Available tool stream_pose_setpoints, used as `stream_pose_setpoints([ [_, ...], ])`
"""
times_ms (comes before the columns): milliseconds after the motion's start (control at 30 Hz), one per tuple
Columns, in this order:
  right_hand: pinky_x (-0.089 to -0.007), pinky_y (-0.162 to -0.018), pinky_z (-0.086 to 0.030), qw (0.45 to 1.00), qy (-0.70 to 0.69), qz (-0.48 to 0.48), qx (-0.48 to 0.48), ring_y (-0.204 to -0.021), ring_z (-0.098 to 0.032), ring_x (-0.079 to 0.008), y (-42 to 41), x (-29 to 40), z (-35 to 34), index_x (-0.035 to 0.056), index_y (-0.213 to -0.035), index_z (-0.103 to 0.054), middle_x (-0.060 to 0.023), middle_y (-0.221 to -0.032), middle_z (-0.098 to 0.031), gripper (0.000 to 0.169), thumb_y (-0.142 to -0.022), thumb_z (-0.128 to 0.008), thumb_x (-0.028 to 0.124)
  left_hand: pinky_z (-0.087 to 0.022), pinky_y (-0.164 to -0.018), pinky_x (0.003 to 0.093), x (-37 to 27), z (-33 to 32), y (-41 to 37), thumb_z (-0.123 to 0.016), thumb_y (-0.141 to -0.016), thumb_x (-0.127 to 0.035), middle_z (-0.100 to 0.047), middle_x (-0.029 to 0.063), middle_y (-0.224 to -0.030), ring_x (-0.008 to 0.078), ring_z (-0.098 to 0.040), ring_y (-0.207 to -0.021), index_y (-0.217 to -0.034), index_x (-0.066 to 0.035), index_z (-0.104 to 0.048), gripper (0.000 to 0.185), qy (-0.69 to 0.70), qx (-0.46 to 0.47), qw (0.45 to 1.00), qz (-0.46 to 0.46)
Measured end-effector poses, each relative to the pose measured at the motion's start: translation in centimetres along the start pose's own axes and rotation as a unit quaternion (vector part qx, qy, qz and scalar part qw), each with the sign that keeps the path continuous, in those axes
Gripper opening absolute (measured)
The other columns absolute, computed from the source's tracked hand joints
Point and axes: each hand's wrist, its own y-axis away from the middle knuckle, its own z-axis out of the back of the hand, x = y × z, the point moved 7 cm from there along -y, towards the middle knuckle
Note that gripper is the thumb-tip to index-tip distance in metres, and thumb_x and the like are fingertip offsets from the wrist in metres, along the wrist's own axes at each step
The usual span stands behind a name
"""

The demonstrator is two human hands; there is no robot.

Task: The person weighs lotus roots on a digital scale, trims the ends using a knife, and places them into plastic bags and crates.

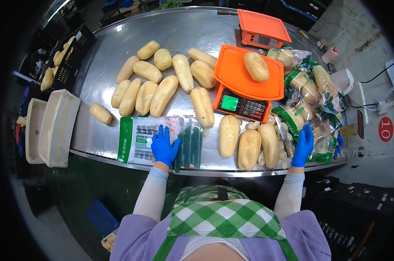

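My left hand (pixel 165 145), in a blue glove, lies spread on a stack of printed plastic bags (pixel 140 140) with green edges. My right hand (pixel 304 145), gloved too, rests against the near side of a heap of filled bags (pixel 291 119); whether it grips one I cannot tell. A peeled lotus root section (pixel 256 67) sits on the orange pan of a digital scale (pixel 246 88) with a lit display. Several more lotus root sections (pixel 164 96) lie left of the scale, and others (pixel 249 150) in front of it. A knife (pixel 280 128) lies among small cut pieces between scale and bags.
A second orange scale (pixel 264 29) stands at the back right. White foam boxes (pixel 58 129) stand at the table's left end, near a black crate (pixel 68 62) holding lotus roots. A pink bottle (pixel 329 55) and a white container (pixel 342 80) are by the right wall.
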Motion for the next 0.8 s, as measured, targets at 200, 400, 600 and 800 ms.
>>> stream_pose_setpoints([
  [200,-0.0324,-0.096,-0.041,0.994,-0.036,-0.003,0.107,-0.115,-0.053,-0.0207,4.0,0.3,-5.4,0.0001,-0.133,-0.048,-0.0117,-0.128,-0.055,0.043,-0.09,-0.054,0.003,-0.043,-0.092,0.048,-0.3,0.3,-0.1,-0.062,-0.08,-0.051,-0.036,0.0144,-0.145,0.043,-0.046,-0.112,-0.136,-0.01,-0.045,0.071,0.023,0.022,0.999,-0.001],
  [400,-0.034,-0.099,-0.04,0.956,0.03,0.098,0.276,-0.116,-0.054,-0.024,9.7,7.9,-16.5,0.0036,-0.131,-0.051,-0.0138,-0.124,-0.057,0.048,-0.084,-0.063,0.006,-0.042,-0.094,0.0465,0.1,0.3,0.1,-0.061,-0.079,-0.051,-0.034,0.0137,-0.146,0.0414,-0.046,-0.113,-0.137,-0.011,-0.043,0.072,0.026,0.027,0.999,0.015],
  [600,-0.037,-0.105,-0.035,0.969,0.088,0.121,0.196,-0.123,-0.047,-0.0274,8.4,4.2,-10.4,-0.0001,-0.134,-0.045,-0.0162,-0.133,-0.049,0.055,-0.083,-0.064,0.008,-0.042,-0.092,0.0476,-0.4,0.7,0.6,-0.066,-0.078,-0.043,-0.036,0.0151,-0.144,0.0399,-0.044,-0.116,-0.134,-0.009,-0.045,0.069,0.062,-0.013,0.998,-0.01],
  [800,-0.0368,-0.103,-0.036,0.979,0.135,0.0,0.152,-0.122,-0.047,-0.0288,9.5,-2.1,-3.0,-0.0001,-0.141,-0.034,-0.0194,-0.134,-0.047,0.073,-0.08,-0.07,0.014,-0.049,-0.084,0.0391,-10.1,-0.8,4.0,-0.07,-0.08,-0.029,-0.056,0.0177,-0.12,0.0308,-0.059,-0.098,-0.128,-0.006,-0.051,0.057,0.422,0.106,0.892,-0.12],
])
